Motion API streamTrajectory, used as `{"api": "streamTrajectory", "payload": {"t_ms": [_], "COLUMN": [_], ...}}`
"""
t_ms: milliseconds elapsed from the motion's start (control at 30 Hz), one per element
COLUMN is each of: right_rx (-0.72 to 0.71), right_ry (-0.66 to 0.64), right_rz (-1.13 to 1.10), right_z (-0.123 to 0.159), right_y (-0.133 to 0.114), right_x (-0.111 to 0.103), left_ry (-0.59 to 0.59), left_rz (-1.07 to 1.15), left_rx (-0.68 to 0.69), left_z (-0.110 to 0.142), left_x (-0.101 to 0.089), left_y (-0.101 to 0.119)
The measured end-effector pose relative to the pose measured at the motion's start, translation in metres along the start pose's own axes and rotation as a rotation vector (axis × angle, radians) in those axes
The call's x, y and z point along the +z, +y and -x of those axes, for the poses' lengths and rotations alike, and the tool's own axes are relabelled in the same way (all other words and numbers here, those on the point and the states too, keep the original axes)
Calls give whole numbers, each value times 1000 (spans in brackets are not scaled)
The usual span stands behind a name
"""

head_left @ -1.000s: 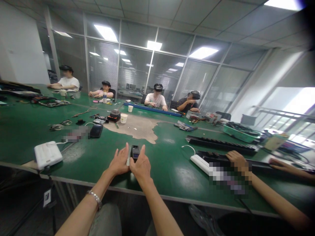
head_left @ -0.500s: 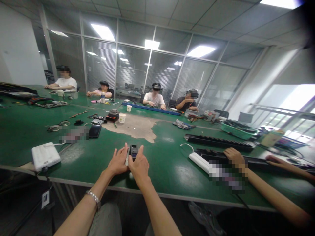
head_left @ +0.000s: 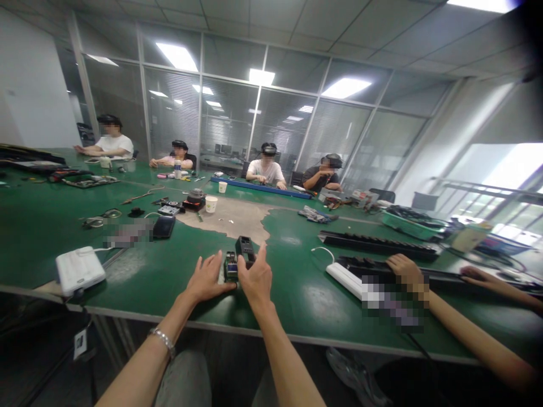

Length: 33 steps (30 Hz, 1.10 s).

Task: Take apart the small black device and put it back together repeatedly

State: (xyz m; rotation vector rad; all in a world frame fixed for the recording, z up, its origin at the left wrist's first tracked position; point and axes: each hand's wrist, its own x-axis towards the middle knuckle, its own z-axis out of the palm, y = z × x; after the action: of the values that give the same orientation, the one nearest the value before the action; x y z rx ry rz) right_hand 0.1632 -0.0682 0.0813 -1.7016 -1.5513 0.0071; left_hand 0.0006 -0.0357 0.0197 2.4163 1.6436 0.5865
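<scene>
A small green circuit board (head_left: 231,265) with metal ports and a blue part is at the table's near edge, in front of me. My left hand (head_left: 207,277) is around its left side and front, thumb along the near edge and fingers along the left side. Just to the right, my right hand (head_left: 257,277) grips a black plastic housing (head_left: 245,246) with square openings, tilted and apart from the board. The fingers behind the housing are partly hidden.
A white box-shaped device (head_left: 80,270) lies left, near a dark phone (head_left: 164,227). Paper cups (head_left: 211,204) stand ahead. At right, a co-worker's hand (head_left: 405,271) rests on a long black strip (head_left: 377,270) beside a white bar (head_left: 345,281). Several people sit across the green table (head_left: 297,316).
My right hand has moved right and slightly away with the black housing, which now shows beside the board. The board's ports are now more exposed. My left hand stays nearly in place.
</scene>
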Motion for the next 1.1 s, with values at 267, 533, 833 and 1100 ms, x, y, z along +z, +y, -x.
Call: {"api": "streamTrajectory", "payload": {"t_ms": [267, 533, 833, 1100], "right_rx": [85, 2, -101, -39], "right_ry": [-17, 61, 119, 58], "right_rz": [121, 99, 3, -84], "right_z": [16, 24, 26, 22], "right_y": [58, 68, 72, 67], "right_x": [11, 20, 20, 18], "left_ry": [-44, -57, -28, -40], "left_rz": [-63, -72, -91, -88], "left_rx": [13, 13, 20, 16], "left_z": [0, 0, 2, 2], "left_x": [-3, -4, -3, -4], "left_y": [3, 5, 5, 4]}}
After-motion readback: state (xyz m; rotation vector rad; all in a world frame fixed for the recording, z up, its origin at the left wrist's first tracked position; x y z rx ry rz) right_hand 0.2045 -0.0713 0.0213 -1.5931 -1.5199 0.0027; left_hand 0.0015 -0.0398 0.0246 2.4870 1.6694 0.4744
